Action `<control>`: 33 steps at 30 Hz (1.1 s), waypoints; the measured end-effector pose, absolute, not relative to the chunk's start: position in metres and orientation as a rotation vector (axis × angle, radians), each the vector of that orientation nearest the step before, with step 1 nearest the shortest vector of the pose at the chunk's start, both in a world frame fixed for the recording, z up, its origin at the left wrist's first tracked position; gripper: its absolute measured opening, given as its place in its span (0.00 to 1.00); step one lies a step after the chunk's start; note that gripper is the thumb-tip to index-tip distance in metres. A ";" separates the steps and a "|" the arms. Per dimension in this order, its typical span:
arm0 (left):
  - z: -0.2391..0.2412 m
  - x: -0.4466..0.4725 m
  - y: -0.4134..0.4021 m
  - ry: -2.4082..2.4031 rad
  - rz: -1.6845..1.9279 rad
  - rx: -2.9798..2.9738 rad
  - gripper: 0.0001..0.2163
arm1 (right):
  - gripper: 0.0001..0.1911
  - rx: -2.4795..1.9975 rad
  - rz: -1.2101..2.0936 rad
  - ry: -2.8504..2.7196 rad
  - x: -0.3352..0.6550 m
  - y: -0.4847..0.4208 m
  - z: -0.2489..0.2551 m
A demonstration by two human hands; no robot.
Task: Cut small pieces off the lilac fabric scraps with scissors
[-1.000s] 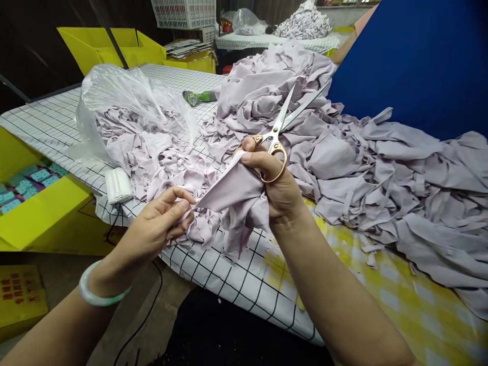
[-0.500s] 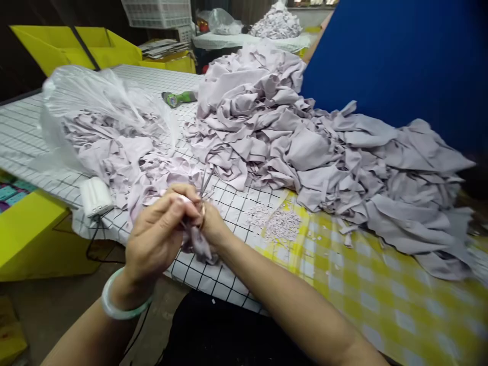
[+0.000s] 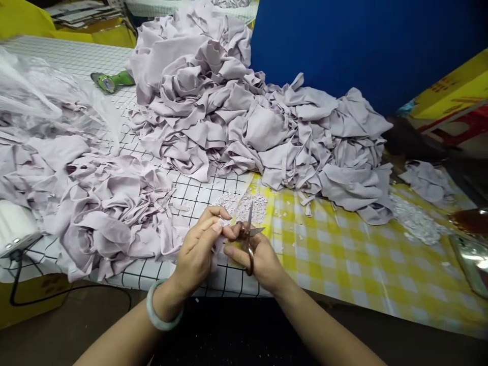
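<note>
On the near side of the big fabric heap (image 3: 244,112), the right hand (image 3: 263,260) was closed around a pair of scissors (image 3: 250,223), their blades parted. The left hand (image 3: 200,248), just beside it and likewise in front of the heap, pinched a piece of lilac cloth (image 3: 215,258), mostly hidden behind the fingers; whether the blades touched it could not be told. Tiny scraps (image 3: 255,205) lay scattered between the hands and the heap. A smaller fabric pile (image 3: 114,213) sat to the heap's front left, a green cutter (image 3: 118,80) right at its left edge, and a blue panel (image 3: 362,46) stood behind it.
</note>
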State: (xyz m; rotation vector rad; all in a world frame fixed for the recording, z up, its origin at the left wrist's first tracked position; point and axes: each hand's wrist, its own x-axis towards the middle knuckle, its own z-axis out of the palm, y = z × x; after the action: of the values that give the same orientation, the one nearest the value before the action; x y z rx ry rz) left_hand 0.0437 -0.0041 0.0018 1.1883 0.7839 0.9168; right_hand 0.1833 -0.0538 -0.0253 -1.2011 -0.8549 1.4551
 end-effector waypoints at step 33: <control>-0.011 0.046 0.003 0.459 0.842 1.452 0.17 | 0.27 -1.565 0.655 -1.853 0.235 -0.066 0.005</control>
State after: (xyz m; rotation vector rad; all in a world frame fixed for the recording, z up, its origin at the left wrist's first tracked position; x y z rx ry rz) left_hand 0.0458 0.0028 -0.0110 1.4525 0.4594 0.8424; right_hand 0.2352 -0.0657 0.0046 -1.5647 -1.8534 0.6555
